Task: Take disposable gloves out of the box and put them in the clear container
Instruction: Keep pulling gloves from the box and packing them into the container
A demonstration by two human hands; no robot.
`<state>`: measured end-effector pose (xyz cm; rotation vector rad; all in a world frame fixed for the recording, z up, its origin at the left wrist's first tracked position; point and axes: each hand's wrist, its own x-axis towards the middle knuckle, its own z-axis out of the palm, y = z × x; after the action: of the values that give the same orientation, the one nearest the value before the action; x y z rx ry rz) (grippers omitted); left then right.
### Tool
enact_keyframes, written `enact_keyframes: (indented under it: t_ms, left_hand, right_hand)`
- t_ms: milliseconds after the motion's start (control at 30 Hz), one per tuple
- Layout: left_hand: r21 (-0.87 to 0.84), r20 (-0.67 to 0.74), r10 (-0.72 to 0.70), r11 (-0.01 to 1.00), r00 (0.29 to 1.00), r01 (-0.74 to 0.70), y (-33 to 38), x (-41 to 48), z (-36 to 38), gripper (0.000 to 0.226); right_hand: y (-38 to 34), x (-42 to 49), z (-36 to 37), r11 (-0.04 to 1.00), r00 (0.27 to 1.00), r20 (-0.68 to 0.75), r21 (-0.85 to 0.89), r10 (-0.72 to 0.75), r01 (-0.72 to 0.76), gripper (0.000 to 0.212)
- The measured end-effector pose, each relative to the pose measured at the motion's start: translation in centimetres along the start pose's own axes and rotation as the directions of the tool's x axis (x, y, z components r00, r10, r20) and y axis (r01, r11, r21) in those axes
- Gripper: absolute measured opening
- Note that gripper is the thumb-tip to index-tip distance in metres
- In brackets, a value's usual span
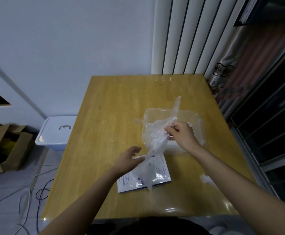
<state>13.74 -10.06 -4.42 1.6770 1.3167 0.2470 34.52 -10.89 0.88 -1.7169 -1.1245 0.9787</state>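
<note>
A flat white glove box (162, 172) with blue glove drawings lies on the wooden table near me. Behind it stands the clear container (198, 118). My right hand (180, 134) pinches a bunch of thin clear gloves (155, 136) above the container's left side; the gloves stretch down to the box and one finger sticks upward. My left hand (130, 160) rests at the box's far left corner, fingers against the box edge and the hanging gloves; how its fingers hold there is hard to make out.
The wooden table (104, 124) has a glossy cover. A white lidded bin (57, 131) stands on the floor at its left, with cardboard boxes (6, 146) and cables (28, 192) beyond. A radiator (189, 34) and curtain are behind the table.
</note>
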Motion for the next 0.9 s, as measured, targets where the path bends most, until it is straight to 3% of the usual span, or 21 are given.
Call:
enact_keyframes:
  t_ms: [167, 300, 400, 500, 567, 667, 767, 833, 900]
  left_hand:
    - [-0.303, -0.011, 0.049, 0.952, 0.999, -0.050, 4.0, 0.0, -1.5, 0.058]
    - [-0.328, 0.029, 0.047, 0.944, 0.998, -0.035, 5.2, 0.1, -1.8, 0.066]
    - [-0.354, 0.176, 0.014, 0.934, 0.984, 0.050, 5.6, 0.1, -1.9, 0.067]
    - [-0.442, 0.330, 0.045, 0.890, 0.943, 0.112, 6.1, 0.0, -1.8, 0.047]
    - [-0.502, 0.277, 0.083, 0.862, 0.957, 0.071, 6.3, 0.1, -1.5, 0.037]
    - [-0.526, 0.035, 0.093, 0.849, 0.995, -0.061, 6.8, 0.7, -1.7, 0.016]
    - [-0.510, -0.160, 0.068, 0.848, 0.985, -0.142, 7.2, 1.5, -2.7, 0.018]
    - [-0.491, -0.199, 0.072, 0.856, 0.977, -0.163, 7.3, 1.9, -3.3, 0.020]
    - [-0.485, -0.184, 0.087, 0.858, 0.979, -0.167, 7.6, 2.2, -3.8, 0.018]
  right_hand:
    - [-0.7, -0.1, -0.1, 0.996, 0.987, 0.155, 0.073, 0.034, -0.046, 0.013]
    - [-1.4, -0.5, -0.3, 0.995, 0.959, 0.282, 0.087, 0.024, -0.050, 0.019]
    - [-2.0, -0.8, -0.8, 0.987, 0.936, 0.351, 0.145, 0.016, -0.071, 0.024]
    - [-2.1, -0.8, -1.2, 0.983, 0.926, 0.377, 0.165, 0.017, -0.085, 0.028]
    - [-2.1, -0.7, -1.4, 0.983, 0.930, 0.367, 0.159, 0.023, -0.087, 0.030]
    - [-1.7, -0.5, -1.7, 0.986, 0.960, 0.275, 0.142, 0.050, -0.092, 0.026]
    - [-1.1, 0.0, -1.9, 0.978, 0.985, 0.128, 0.159, 0.117, -0.136, 0.024]
    - [-1.0, 0.0, -2.0, 0.951, 0.981, 0.105, 0.245, 0.166, -0.187, 0.024]
    - [-0.9, -0.2, -2.1, 0.943, 0.967, 0.184, 0.252, 0.174, -0.218, 0.037]
